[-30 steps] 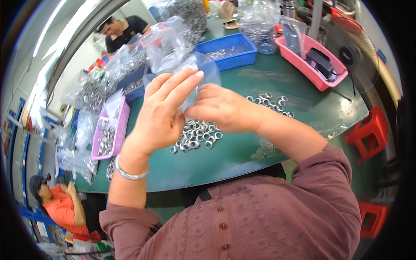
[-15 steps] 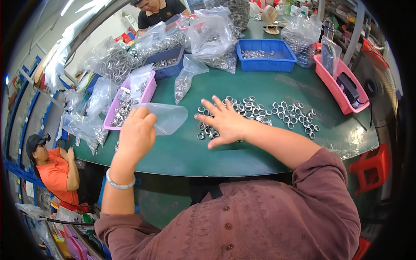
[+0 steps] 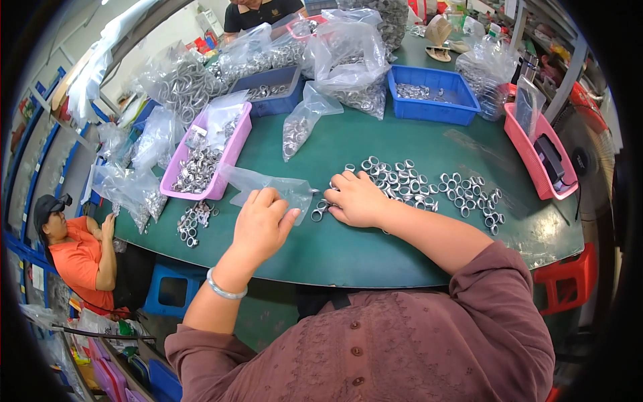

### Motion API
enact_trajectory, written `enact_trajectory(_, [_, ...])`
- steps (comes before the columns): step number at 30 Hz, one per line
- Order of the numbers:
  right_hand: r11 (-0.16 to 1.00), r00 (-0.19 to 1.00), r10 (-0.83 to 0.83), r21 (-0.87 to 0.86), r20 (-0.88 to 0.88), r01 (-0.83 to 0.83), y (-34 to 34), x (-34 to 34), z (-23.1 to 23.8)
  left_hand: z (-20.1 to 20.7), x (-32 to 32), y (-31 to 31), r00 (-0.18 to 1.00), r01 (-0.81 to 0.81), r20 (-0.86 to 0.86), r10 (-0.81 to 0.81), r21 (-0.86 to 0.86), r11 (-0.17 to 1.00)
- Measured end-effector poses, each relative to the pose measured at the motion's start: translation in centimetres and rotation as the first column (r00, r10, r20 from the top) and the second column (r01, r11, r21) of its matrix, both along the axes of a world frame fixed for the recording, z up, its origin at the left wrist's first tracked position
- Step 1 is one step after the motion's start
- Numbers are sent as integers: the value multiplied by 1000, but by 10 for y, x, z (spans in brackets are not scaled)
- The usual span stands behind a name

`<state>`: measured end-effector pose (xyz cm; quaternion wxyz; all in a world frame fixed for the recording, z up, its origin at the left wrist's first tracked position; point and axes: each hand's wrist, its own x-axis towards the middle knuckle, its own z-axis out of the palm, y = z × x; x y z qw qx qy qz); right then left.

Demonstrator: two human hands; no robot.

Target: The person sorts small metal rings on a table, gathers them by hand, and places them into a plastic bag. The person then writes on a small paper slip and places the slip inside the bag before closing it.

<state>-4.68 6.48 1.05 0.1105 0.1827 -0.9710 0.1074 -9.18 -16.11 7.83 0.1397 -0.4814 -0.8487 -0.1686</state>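
Gripping the clear plastic bag [image 3: 289, 189] in curled fingers, the left hand [image 3: 261, 226] held it over the green table [image 3: 318, 256], between the lilac bin [image 3: 186, 195] and the pile of metal rings [image 3: 404, 182]. The right hand [image 3: 360, 201] had its fingers bent down over rings at the pile's left edge, though whether they clasped any could not be told.

Clear bag [image 3: 289, 190] — in left grip [image 3: 262, 224].

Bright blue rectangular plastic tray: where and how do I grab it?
Pinch the bright blue tray by its near long rim, probably from the person's side: it sits upright with that rim exposed, while bulging clear plastic bags crowd both ends.
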Motion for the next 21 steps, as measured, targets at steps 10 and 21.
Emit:
enact_trajectory(10, [995, 999, 17, -95, 28, -14, 6, -1, 0, -45, -8, 12, 992, -130, 30, 127, 295, 947])
enact_trajectory(21, [618, 887, 82, -721, 454, 312, 10, -28, 33, -55, -9, 19, 982, -173, 141, 125, 424, 889])
